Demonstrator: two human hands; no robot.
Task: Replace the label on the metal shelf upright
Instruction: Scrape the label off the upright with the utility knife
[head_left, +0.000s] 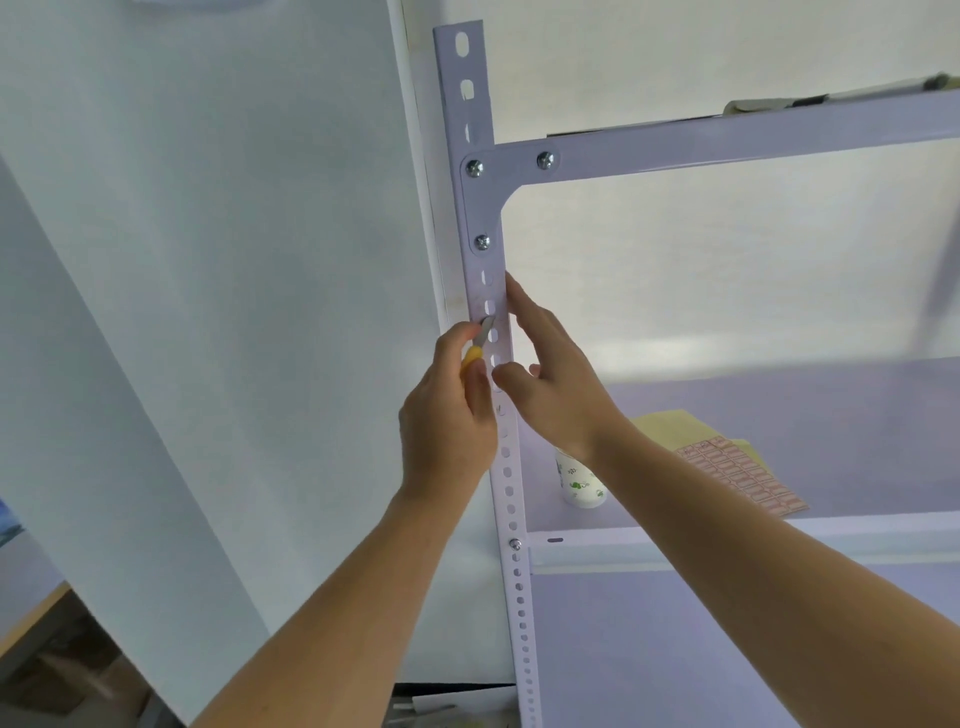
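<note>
A white perforated metal shelf upright (511, 483) runs up the middle of the head view. My left hand (447, 415) grips a yellow-handled utility knife (480, 345), whose blade tip touches the upright's face near a slot. My right hand (550, 374) rests against the upright's right edge, fingers straight and pointing up, thumb near the front face. I cannot make out a label on the upright; any label there is white on white. A sheet of pink labels (740, 475) lies on the shelf board to the right.
A paper cup with green leaf print (579, 480) stands on the shelf board (779, 545) just behind the upright. A brown envelope (670, 428) lies under the label sheet. A white panel (208, 312) stands to the left. An upper shelf beam (727, 145) crosses above.
</note>
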